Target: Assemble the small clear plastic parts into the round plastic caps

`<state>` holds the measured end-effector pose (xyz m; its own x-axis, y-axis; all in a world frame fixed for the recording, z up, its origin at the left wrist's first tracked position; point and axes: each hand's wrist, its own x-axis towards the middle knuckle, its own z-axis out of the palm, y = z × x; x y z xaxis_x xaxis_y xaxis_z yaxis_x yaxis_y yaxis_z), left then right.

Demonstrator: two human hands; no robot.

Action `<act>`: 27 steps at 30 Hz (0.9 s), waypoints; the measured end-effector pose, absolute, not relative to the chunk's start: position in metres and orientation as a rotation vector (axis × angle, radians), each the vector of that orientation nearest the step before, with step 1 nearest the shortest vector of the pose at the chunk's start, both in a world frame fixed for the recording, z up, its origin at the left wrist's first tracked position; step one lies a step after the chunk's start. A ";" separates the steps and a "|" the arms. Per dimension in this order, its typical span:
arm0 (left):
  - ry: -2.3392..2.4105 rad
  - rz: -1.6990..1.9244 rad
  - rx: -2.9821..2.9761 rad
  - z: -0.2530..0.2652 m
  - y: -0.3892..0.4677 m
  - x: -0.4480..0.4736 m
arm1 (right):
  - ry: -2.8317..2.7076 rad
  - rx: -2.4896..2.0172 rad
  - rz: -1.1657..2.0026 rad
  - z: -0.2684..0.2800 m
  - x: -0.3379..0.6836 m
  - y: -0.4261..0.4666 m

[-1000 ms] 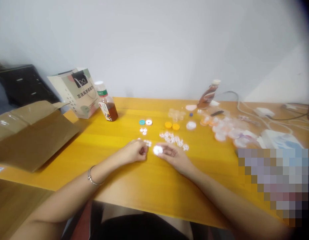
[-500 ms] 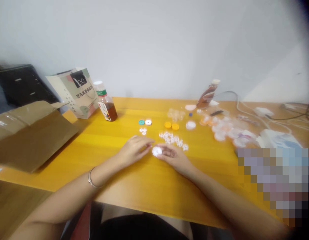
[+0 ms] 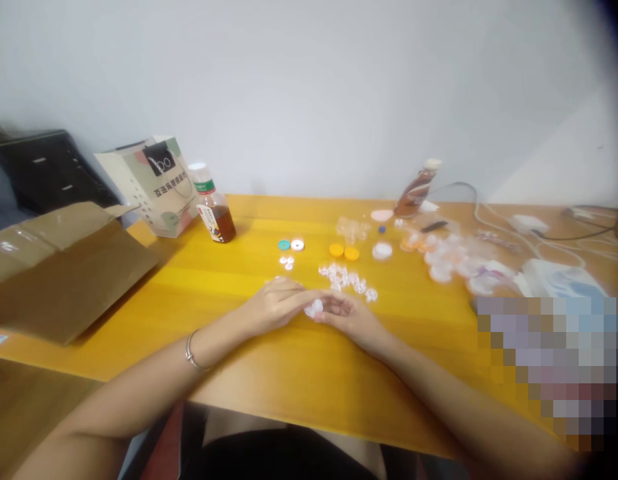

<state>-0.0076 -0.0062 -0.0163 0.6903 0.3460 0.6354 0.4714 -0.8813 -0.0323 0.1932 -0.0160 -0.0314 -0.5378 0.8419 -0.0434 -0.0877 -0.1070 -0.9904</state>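
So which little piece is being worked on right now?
Start at the yellow table and follow both arms to where the left hand and right hand meet. Pinched between them is a small white round piece, the only one off the table, unlike the clear bits behind.

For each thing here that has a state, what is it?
White cap: pinched between both hands.
Left hand: fingers on the cap.
Right hand: holding the cap.
Tea bottle: upright, capped, partly full.
Far bottle: tilted, capped.
Cardboard box: flaps open.
Yellow caps: lying loose on the table.
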 end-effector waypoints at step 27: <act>-0.608 -0.855 -2.987 0.000 -0.007 -0.016 | -1.394 -0.852 1.699 -0.024 0.196 -0.021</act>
